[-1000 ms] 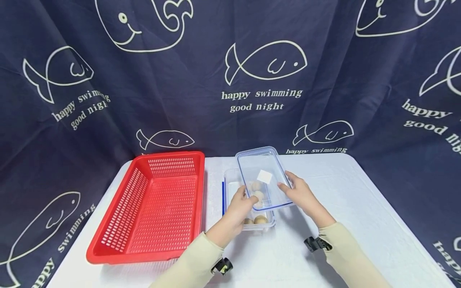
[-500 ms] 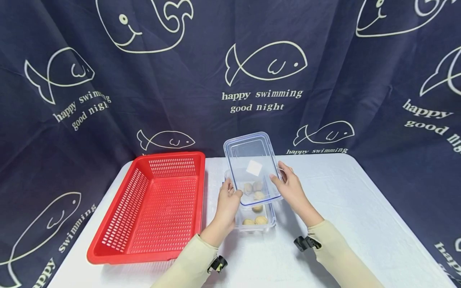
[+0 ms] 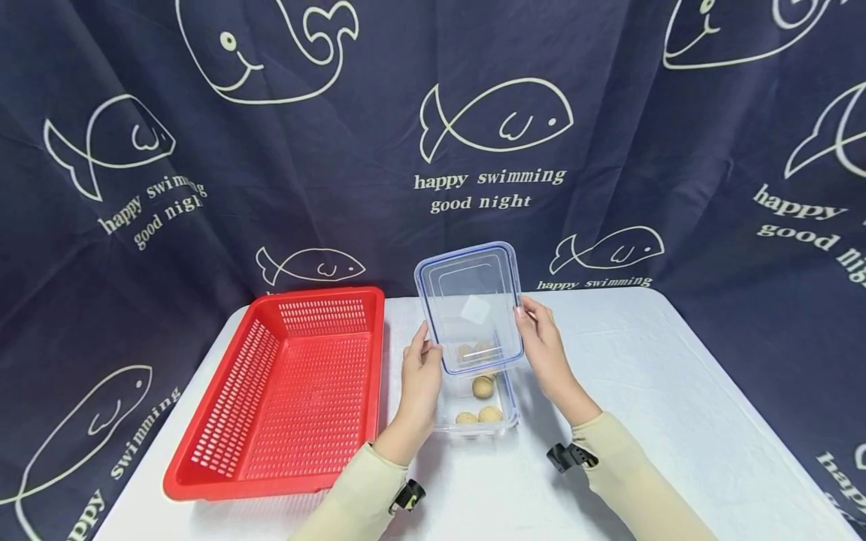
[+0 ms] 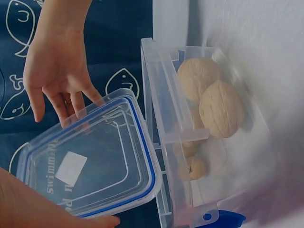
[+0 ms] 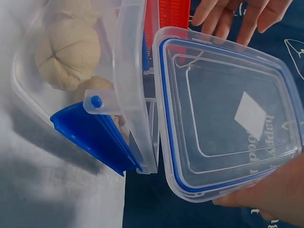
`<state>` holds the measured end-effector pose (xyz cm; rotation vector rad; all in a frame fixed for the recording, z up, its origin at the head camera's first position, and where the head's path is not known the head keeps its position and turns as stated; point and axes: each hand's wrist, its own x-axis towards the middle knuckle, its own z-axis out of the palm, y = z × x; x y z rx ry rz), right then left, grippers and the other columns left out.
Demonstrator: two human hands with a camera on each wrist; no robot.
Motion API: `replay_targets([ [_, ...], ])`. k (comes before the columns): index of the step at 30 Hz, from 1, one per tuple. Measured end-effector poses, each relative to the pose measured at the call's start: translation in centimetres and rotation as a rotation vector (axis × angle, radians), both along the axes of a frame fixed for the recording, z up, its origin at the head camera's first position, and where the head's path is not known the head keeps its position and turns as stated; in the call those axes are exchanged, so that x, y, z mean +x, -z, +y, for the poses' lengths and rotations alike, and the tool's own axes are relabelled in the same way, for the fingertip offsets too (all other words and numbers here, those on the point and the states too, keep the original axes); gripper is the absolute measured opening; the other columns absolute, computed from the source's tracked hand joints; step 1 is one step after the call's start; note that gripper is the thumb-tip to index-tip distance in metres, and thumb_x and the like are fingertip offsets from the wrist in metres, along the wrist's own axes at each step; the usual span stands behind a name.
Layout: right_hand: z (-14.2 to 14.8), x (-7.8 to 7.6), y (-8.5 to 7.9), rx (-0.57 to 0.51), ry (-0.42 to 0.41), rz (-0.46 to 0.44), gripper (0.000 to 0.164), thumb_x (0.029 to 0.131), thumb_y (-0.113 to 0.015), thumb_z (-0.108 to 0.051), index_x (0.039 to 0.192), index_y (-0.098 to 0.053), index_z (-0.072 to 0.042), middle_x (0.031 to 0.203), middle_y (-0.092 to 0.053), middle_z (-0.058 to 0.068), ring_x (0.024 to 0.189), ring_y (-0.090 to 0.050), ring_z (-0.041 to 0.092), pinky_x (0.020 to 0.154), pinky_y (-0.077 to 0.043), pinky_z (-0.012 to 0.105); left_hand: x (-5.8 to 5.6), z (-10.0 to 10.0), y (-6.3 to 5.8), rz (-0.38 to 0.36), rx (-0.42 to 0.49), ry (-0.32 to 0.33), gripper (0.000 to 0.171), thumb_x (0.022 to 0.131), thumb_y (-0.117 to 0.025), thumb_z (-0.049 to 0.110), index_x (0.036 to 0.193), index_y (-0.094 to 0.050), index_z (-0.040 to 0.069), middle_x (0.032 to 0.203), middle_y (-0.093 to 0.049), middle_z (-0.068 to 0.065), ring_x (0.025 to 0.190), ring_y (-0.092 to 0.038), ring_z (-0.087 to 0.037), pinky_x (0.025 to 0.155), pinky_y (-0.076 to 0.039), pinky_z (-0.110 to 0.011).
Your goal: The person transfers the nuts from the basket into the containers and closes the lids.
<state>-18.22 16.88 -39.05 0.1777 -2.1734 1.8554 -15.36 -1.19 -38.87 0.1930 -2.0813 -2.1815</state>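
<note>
A clear plastic lid (image 3: 467,282) with a blue seal and a white square sticker is held tilted up over the back part of a clear food container (image 3: 473,430). My left hand (image 3: 419,379) holds the lid's left edge, thumb near the lower corner. On the opposite edge, my right hand (image 3: 544,349) grips it with thumb and fingers. Several walnuts (image 3: 483,387) lie in the container; some show only through the lid. The left wrist view shows walnuts (image 4: 222,109) behind the container's clear wall. A blue latch (image 5: 95,133) hangs out from the container's side.
A red perforated plastic basket (image 3: 307,406) stands left of the container on the white-covered table (image 3: 643,376). Behind the table hangs a dark blue curtain (image 3: 609,188) printed with white fish and lettering.
Both hands have raised the lid and moved it a little left, tilting it more upright. More of the container's front and its walnuts now show beneath it.
</note>
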Motion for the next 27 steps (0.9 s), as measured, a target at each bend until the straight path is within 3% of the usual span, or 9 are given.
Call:
replay_targets([
  [6,0.2,0.0,0.1,-0.019,-0.068,-0.019,0.048,0.106,-0.027,-0.028,0.142,-0.027,0.005,0.148,-0.032,0.021,0.142,-0.023,0.032,0.117,-0.015,0.044,0.0,-0.4,0.0,0.002,0.025,0.015,0.047,0.1,-0.042,0.01,0.146,-0.038,0.005,0.135,-0.047,-0.021,0.129,-0.041,-0.033,0.111,-0.029,-0.048],
  [12,0.6,0.2,-0.2,-0.043,-0.166,-0.076,0.058,0.106,-0.015,-0.036,0.146,-0.017,0.006,0.154,-0.015,0.024,0.145,-0.01,0.033,0.119,-0.007,0.044,0.0,-0.6,0.1,0.016,0.05,0.007,0.043,0.103,-0.037,0.018,0.145,-0.039,0.006,0.147,-0.04,-0.017,0.14,-0.028,-0.032,0.115,-0.019,-0.05],
  [18,1.2,0.4,-0.2,-0.177,-0.293,-0.185,0.076,0.101,-0.009,-0.05,0.148,0.006,0.008,0.156,0.004,0.028,0.145,0.005,0.034,0.117,0.005,0.043,0.2,-0.4,0.0,0.04,0.164,0.003,0.046,0.106,-0.029,0.033,0.14,-0.038,0.003,0.146,-0.039,-0.019,0.138,-0.031,-0.035,0.113,-0.025,-0.05],
  [23,1.5,0.9,-0.1,-0.25,-0.349,-0.251,0.08,0.1,-0.011,-0.055,0.148,-0.005,0.008,0.157,-0.008,0.026,0.145,-0.006,0.035,0.118,0.0,0.045,0.3,-0.3,0.2,0.068,0.226,-0.021,0.049,0.105,-0.027,0.039,0.132,-0.039,0.0,0.144,-0.042,-0.02,0.137,-0.034,-0.031,0.113,-0.026,-0.048],
  [27,1.9,1.4,0.3,-0.249,-0.376,-0.3,0.067,0.105,-0.017,-0.042,0.15,-0.004,0.007,0.158,-0.006,0.024,0.145,-0.007,0.033,0.118,-0.005,0.044,0.7,-0.1,0.6,0.052,0.21,-0.03,0.038,0.103,-0.038,0.031,0.126,-0.041,0.002,0.141,-0.046,-0.017,0.131,-0.04,-0.025,0.109,-0.029,-0.042],
])
